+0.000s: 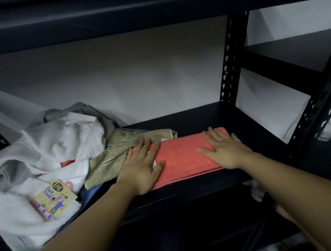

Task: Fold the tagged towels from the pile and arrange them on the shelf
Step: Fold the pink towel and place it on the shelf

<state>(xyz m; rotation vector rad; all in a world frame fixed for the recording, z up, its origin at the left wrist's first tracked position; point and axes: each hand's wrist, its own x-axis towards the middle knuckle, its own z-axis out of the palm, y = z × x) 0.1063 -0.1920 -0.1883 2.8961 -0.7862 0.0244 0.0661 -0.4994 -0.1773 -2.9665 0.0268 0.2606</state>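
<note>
From the head camera: a person presses both palms flat on a folded coral towel [182, 157] lying on a dark metal shelf [250, 118]. The left hand [143, 168] rests on the towel's left end, fingers straight and grasping nothing; the right hand [224, 151] lies flat on its right end, likewise released. Just left, touching the coral towel, sits a rumpled green towel [110, 160], and beyond it a heap of white towels [44, 154] bearing a "Face Towel" tag [54, 198].
</note>
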